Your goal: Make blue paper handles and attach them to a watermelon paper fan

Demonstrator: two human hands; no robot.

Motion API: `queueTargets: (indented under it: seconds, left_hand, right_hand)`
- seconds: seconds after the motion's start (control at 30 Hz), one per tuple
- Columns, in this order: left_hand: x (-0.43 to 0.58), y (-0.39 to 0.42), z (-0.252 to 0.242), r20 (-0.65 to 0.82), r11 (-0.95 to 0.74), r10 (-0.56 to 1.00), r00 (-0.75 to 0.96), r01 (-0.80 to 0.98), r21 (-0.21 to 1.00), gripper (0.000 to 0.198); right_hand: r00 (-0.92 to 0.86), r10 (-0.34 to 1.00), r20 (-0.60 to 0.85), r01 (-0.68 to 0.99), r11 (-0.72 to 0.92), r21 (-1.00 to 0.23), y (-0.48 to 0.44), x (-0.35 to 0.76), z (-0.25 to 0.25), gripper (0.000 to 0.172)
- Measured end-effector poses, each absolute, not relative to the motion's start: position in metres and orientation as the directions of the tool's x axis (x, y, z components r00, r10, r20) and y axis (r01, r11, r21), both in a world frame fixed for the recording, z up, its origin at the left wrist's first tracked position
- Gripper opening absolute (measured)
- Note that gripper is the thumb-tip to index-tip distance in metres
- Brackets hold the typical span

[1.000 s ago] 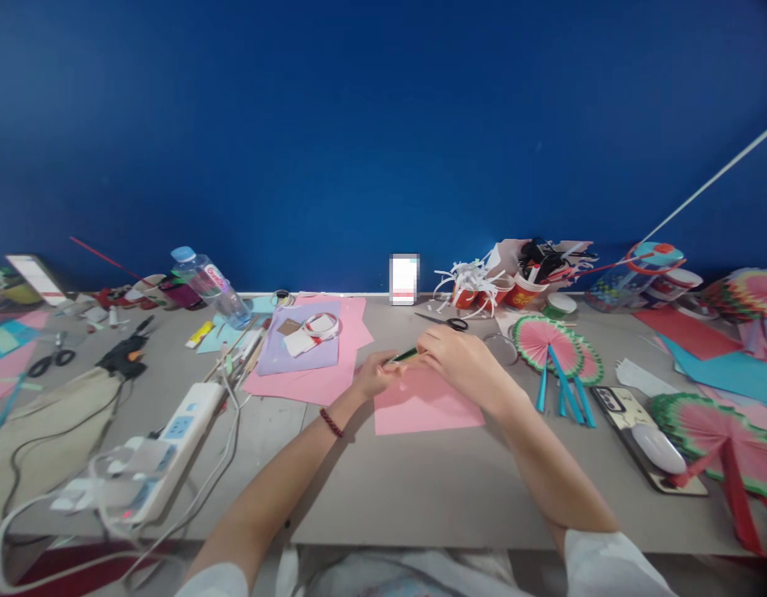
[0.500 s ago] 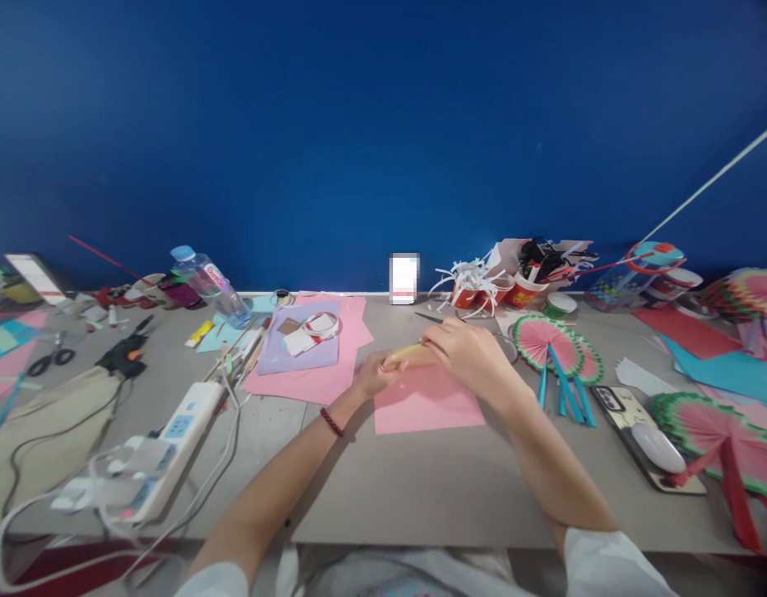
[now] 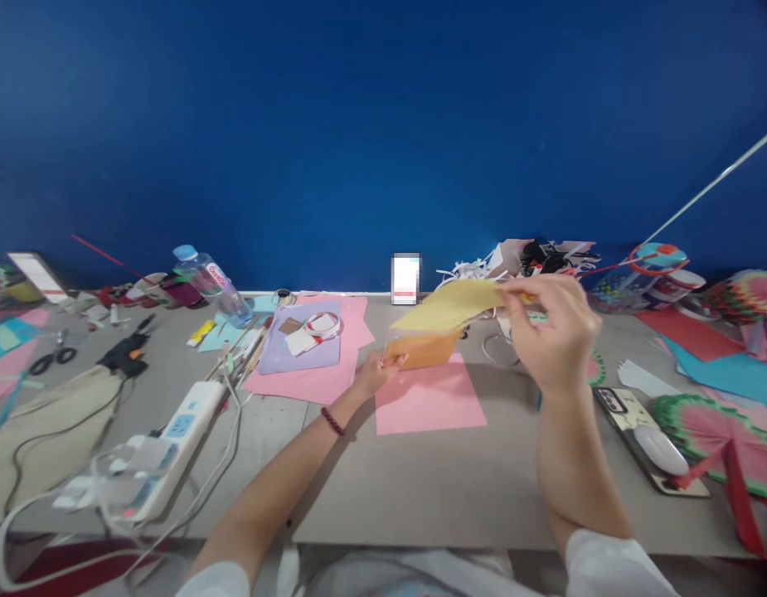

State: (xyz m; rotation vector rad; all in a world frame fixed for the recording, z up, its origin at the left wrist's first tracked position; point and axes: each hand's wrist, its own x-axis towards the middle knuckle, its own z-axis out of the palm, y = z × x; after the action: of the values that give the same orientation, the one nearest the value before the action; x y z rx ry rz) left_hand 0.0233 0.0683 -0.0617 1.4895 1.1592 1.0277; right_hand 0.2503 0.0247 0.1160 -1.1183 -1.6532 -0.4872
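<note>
My left hand (image 3: 378, 371) is closed on the left end of an orange paper sheet (image 3: 429, 350), held above the table. In my right hand (image 3: 550, 323), a yellow paper sheet (image 3: 449, 303) is pinched by its right end; it curves over the orange sheet and hangs free at its left. Below both lies a pink paper sheet (image 3: 429, 406) flat on the table. My right hand hides part of a pink and green paper fan behind it.
To the left are a purple sheet (image 3: 302, 352) on pink paper, a white power strip (image 3: 177, 448), a tilted water bottle (image 3: 212, 282) and a glue gun (image 3: 127, 352). A phone (image 3: 644, 448) with a white mouse (image 3: 660, 449) and a paper fan (image 3: 719, 431) lie right.
My right hand has moved right and up, pulling the yellow sheet away from my left hand. The orange sheet now shows. My left hand has stayed nearly in place.
</note>
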Motion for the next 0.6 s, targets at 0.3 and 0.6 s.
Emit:
queueTargets:
  seconds: [0.3,0.6]
  left_hand:
    - [-0.001,0.094,-0.029,0.099,-0.125,0.978,-0.184,-0.134,0.983,0.035]
    - [-0.089,0.136,-0.017,-0.115,0.046,0.896,-0.430,-0.168,0.985,0.023]
  right_hand:
    - [0.493,0.311,0.813,0.628,0.519,-0.580,0.040,0.264,0.116,0.017]
    - [-0.044,0.936,0.348,0.547,0.315,-0.776,0.066,0.271,0.089,0.018]
